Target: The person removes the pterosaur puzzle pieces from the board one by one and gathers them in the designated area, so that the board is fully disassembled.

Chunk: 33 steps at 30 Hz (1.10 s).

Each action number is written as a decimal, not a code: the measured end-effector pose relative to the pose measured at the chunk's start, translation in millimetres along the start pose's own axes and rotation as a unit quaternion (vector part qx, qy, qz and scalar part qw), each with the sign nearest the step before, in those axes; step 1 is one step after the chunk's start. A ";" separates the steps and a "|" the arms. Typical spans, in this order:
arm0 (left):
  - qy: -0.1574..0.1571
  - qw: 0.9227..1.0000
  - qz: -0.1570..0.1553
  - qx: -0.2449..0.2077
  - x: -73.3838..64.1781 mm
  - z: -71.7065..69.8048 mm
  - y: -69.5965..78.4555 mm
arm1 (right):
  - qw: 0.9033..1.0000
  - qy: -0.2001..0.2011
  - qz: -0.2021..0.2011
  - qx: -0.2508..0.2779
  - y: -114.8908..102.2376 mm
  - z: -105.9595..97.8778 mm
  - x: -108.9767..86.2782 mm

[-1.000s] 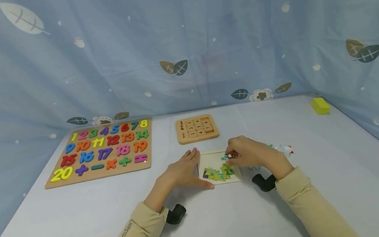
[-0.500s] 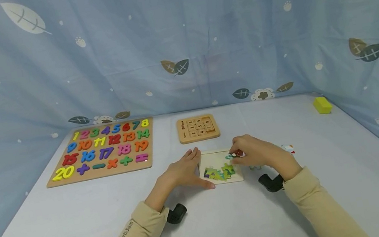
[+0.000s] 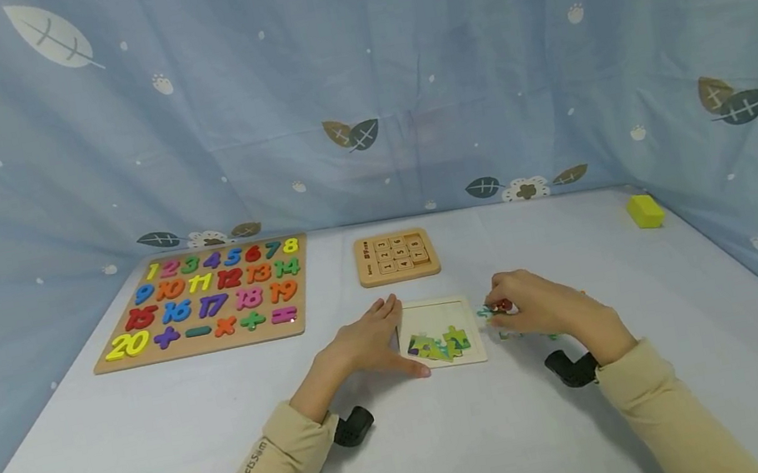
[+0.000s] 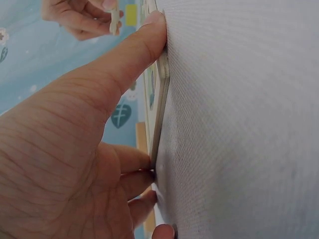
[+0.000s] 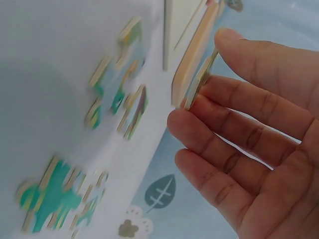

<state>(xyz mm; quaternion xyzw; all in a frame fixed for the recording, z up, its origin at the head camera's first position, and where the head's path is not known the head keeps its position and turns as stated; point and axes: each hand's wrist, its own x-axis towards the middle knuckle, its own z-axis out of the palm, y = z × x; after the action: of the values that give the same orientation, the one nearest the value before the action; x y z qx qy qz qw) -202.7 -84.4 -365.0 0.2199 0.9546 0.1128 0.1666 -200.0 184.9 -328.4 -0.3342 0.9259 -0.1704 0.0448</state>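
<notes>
My left hand (image 3: 367, 342) spans the left side of a small pale wooden puzzle tray (image 3: 431, 313). Its thumb lies at the near edge, and its fingertips touch the left side, as the left wrist view shows. Several green jigsaw pieces (image 3: 456, 339) lie in the lower part of the tray. Just right of the tray, my right hand (image 3: 544, 309) pinches a jigsaw piece (image 5: 202, 77) between thumb and fingers, above the table. Loose jigsaw pieces (image 5: 57, 194) lie on the cloth near this hand, partly hidden by it in the head view.
A board of coloured numbers (image 3: 201, 306) lies at the back left. Behind the tray is a wooden sliding number puzzle (image 3: 396, 257). A yellow block (image 3: 644, 211) stands at the far right, near the blue leaf-patterned curtain (image 3: 363, 62).
My right hand has moved right, from over the tray to beyond its right edge, with the jigsaw piece still pinched. My left hand has stayed at the tray.
</notes>
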 end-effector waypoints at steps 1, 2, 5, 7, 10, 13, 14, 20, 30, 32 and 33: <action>0.000 1.000 -0.002 -0.003 0.1 0.3 -0.1 | 1.000 0.003 -0.002 0.000 1.3 0.0 -1.7; 0.001 1.000 -0.003 -0.003 0.0 0.4 0.0 | 1.000 0.011 -0.010 -0.004 3.1 0.3 -3.5; 0.002 1.000 -0.007 -0.003 0.1 0.0 0.8 | 0.999 0.024 -0.020 -0.005 8.3 0.1 -9.5; 0.002 1.000 -0.008 -0.002 0.5 -0.4 1.2 | 0.999 0.027 -0.020 -0.006 12.3 -0.4 -13.5; 0.001 1.000 -0.009 0.000 0.3 -1.0 1.7 | 1.000 0.021 -0.007 -0.006 17.5 -2.6 -19.3; 0.001 1.000 -0.008 0.000 -0.1 -1.4 2.3 | 1.000 0.019 0.003 -0.010 21.5 -5.1 -25.6; 0.001 1.000 -0.008 -0.001 -0.5 -1.8 2.5 | 1.000 0.020 0.003 -0.013 23.1 -5.8 -27.8; -0.001 1.000 -0.005 -0.001 -1.5 -2.2 2.6 | 0.999 0.024 0.003 -0.029 35.0 -6.7 -42.2; 0.000 1.000 -0.008 -0.002 -1.1 -1.8 3.1 | 0.998 0.027 0.032 -0.041 52.7 -2.0 -66.1; 0.000 1.000 -0.008 -0.003 -1.0 -1.9 3.3 | 0.998 0.030 0.036 -0.044 55.9 -0.7 -70.0; 0.001 1.000 -0.009 -0.003 -1.2 -2.0 3.4 | 0.998 0.031 0.038 -0.046 57.2 -0.3 -71.8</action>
<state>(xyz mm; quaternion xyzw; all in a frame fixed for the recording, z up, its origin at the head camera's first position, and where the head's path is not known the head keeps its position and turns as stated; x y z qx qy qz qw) -201.2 -82.3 -361.9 0.2111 0.9561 0.1148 0.1677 -179.1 271.5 -350.1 -0.2949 0.9458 -0.1360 0.0068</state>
